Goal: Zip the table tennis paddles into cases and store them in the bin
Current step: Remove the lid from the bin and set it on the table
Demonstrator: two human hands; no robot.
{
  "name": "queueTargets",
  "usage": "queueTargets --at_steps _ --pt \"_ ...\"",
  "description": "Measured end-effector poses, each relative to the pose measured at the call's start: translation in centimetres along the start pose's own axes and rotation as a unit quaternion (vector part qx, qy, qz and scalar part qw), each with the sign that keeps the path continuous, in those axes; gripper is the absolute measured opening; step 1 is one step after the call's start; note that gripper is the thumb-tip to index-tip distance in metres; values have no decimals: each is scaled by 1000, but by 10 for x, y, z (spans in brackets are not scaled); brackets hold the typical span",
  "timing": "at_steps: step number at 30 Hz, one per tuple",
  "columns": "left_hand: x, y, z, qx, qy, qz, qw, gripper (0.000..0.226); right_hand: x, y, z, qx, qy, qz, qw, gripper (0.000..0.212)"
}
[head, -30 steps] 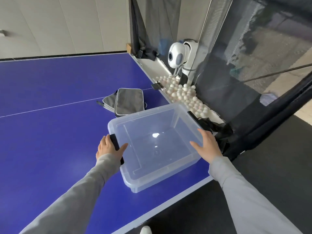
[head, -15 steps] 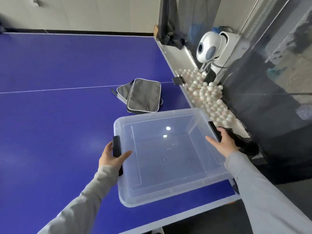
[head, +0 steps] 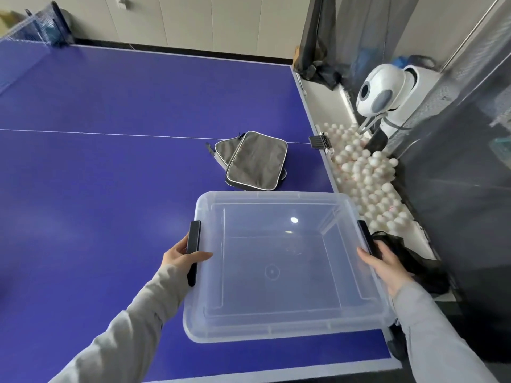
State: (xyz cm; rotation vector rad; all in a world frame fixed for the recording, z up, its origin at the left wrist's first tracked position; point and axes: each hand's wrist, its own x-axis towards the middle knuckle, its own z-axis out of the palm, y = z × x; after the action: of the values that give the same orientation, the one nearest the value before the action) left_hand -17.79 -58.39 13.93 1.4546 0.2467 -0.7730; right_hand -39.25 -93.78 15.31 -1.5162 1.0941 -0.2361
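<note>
From the head view, a clear plastic bin (head: 279,331) is seen at the near right corner of the blue worktop (head: 110,175), its inside bare and a light reflected on its floor. A black latch handle (head: 193,252) is fitted on its left side and another black handle (head: 364,234) on its right. The left hand (head: 182,257) is wrapped round the left handle, with the thumb laid over the rim and the fingers curled beneath. The right hand (head: 383,265) is held against the right side of the bin by the right handle, the thumb laid along the rim; whether its fingers are curled under cannot be told. Both arms are covered by grey sleeves (head: 132,327).

Just beyond the far wall of the bin, two grey paddle cases (head: 255,161) with pale piping are stacked on the worktop, the upper one partly covering the lower; both are lying flat and appear closed. To the right of the worktop edge, a heap of white balls (head: 367,178) is gathered in a trough below a white ball machine (head: 381,92). A net (head: 36,26) is visible at the far left corner
</note>
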Motion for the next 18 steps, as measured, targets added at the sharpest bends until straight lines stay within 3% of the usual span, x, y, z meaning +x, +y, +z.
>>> queueTargets --at_steps 18 --pt "8 2 -5 55 22 -21 998 50 -7 -7 -5 33 -37 38 998 15"
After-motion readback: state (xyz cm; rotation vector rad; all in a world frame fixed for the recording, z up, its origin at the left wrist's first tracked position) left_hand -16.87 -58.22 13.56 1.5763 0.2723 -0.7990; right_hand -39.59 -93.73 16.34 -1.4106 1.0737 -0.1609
